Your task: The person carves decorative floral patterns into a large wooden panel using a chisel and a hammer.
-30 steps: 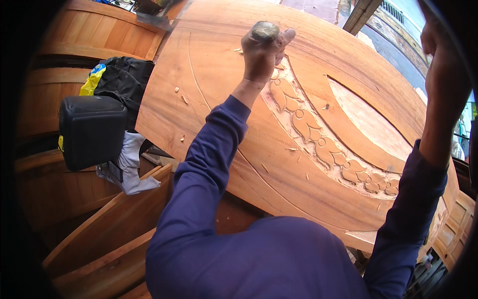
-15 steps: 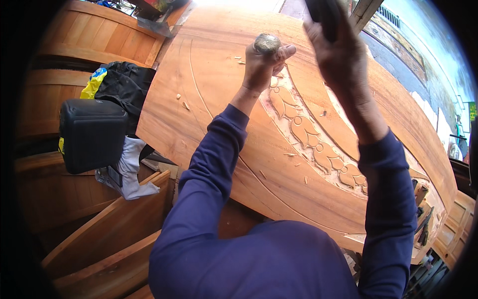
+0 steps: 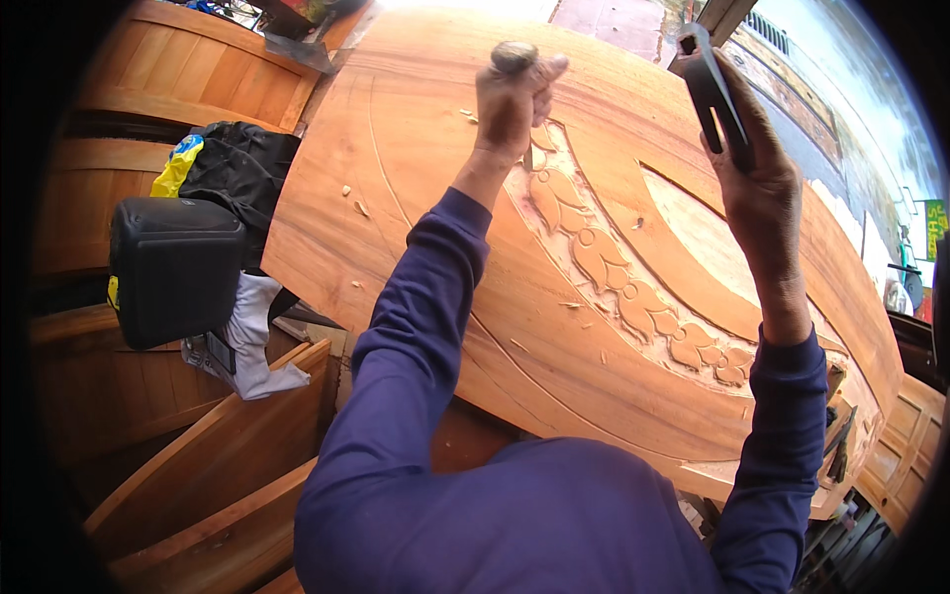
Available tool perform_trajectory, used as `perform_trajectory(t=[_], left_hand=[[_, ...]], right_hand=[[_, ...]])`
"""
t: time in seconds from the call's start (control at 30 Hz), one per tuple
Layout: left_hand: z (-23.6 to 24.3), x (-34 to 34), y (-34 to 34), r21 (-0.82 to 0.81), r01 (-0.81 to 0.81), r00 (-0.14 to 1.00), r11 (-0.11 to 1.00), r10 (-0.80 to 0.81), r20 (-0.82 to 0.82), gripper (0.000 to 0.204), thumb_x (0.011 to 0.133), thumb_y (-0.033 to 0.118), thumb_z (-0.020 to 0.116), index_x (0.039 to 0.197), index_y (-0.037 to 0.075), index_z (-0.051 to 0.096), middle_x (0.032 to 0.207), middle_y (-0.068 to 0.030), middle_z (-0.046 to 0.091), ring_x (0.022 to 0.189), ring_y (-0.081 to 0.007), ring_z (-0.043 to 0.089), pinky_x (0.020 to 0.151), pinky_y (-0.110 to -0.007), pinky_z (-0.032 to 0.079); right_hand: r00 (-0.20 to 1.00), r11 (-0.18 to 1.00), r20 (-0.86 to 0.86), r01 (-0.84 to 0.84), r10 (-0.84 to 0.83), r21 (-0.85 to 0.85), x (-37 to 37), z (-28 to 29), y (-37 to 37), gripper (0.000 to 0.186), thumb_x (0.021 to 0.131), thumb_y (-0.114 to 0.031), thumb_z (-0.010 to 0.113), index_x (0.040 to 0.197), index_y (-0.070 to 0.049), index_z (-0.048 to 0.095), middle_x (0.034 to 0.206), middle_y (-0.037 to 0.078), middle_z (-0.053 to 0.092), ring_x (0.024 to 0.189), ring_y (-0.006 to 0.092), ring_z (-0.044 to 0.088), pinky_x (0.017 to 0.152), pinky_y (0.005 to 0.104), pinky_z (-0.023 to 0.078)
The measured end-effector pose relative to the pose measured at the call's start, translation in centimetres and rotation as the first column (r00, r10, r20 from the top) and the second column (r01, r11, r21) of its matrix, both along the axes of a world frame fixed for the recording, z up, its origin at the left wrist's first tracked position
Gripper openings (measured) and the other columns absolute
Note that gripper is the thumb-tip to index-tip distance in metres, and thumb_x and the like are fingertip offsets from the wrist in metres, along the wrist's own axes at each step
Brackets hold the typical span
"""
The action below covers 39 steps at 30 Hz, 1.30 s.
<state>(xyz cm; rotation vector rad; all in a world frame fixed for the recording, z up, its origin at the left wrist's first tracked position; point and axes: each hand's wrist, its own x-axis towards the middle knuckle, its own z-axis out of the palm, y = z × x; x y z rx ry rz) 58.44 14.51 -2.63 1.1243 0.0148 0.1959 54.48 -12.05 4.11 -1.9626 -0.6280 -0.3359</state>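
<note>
My left hand (image 3: 505, 114) is closed round a carving chisel (image 3: 515, 56), whose worn, rounded handle end shows above the fist. A short bit of its blade shows below, at the upper end of a carved band of leaves and flowers (image 3: 602, 259) in a large wooden panel (image 3: 416, 287). Off to the right, my right hand (image 3: 764, 203) is raised and grips a dark, long metal striking tool (image 3: 709, 87) with a slot in its side and a hollow end. That tool stands apart from the chisel.
Wood chips (image 3: 361, 209) lie scattered on the panel. Several hand tools (image 3: 839, 445) rest at its right end. Left of it are a black case (image 3: 178, 272), a black bag (image 3: 247, 168) and a grey cloth (image 3: 255, 337). Wooden boards (image 3: 218, 445) lean at the lower left.
The right hand has swung right and lower in view, its tool now apart from the chisel and sharper. The left hand with the chisel has shifted slightly up and left.
</note>
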Motion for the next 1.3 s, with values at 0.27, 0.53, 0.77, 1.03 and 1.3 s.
perform_trajectory(t=[0.27,0.53,0.77,1.03,1.3], left_hand=[[-0.4,-0.8,-2.6,0.132,-0.124,0.988,0.983,0.11,0.106,0.037,0.092,0.011,0.081,0.068,0.015,0.054,0.056,0.0074,0.044,0.043,-0.0039,0.036,0.04,-0.025,0.028],[-1.4,-1.8,-1.8,0.198,-0.289,0.945,0.937,0.246,0.217,0.041,0.094,0.011,0.08,0.066,0.01,0.05,0.055,0.0049,0.044,0.044,-0.0059,0.037,0.042,-0.027,0.028],[-1.2,-1.9,-2.4,0.146,-0.101,0.991,0.984,0.086,0.105,0.026,0.098,0.017,0.077,0.081,0.008,0.059,0.059,0.0047,0.049,0.046,-0.0057,0.043,0.043,-0.024,0.031],[1.0,-2.5,12.4,-0.311,-0.569,0.815,0.761,0.572,-0.092,0.044,0.101,0.034,0.069,0.068,0.021,0.042,0.054,0.0075,0.033,0.041,-0.0064,0.029,0.04,-0.026,0.023],[0.4,-19.1,13.4,0.93,-0.223,0.888,0.292,0.455,0.07,0.036,0.094,0.026,0.081,0.119,0.009,0.062,0.084,-0.0078,0.071,0.065,-0.0197,0.067,0.055,-0.034,0.052]], right_hand=[[0.862,0.923,0.445,0.346,-0.243,-0.166,1.5,5.6,-1.6,0.055,0.095,-0.009,0.078,0.147,-0.02,0.064,0.137,0.008,0.072,0.118,0.0183,0.072,0.101,0.0299,0.057],[0.707,0.866,0.702,0.401,-0.085,-0.299,6.4,5.3,2.7,0.03,0.093,0.0,0.06,0.117,-0.016,0.066,0.079,0.013,0.064,0.07,0.0262,0.065,0.063,0.0385,0.053],[0.916,0.924,0.4,0.126,0.032,-0.362,3.4,2.1,7.6,0.064,0.098,-0.005,0.061,0.152,-0.039,0.056,0.08,0.012,0.071,0.062,0.0283,0.069,0.052,0.0406,0.054],[0.979,0.892,0.123,0.197,-0.16,-0.407,-4.9,-2.8,-2.8,0.073,0.087,0.004,0.073,0.152,-0.026,0.059,0.107,0.015,0.078,0.084,0.0281,0.076,0.067,0.0414,0.056],[0.86,0.685,-0.025,0.387,-0.509,-0.618,-27.3,-7.3,-15.2,0.071,0.084,-0.005,0.083,0.15,-0.005,0.059,0.116,0.019,0.074,0.095,0.031,0.075,0.081,0.039,0.059]])
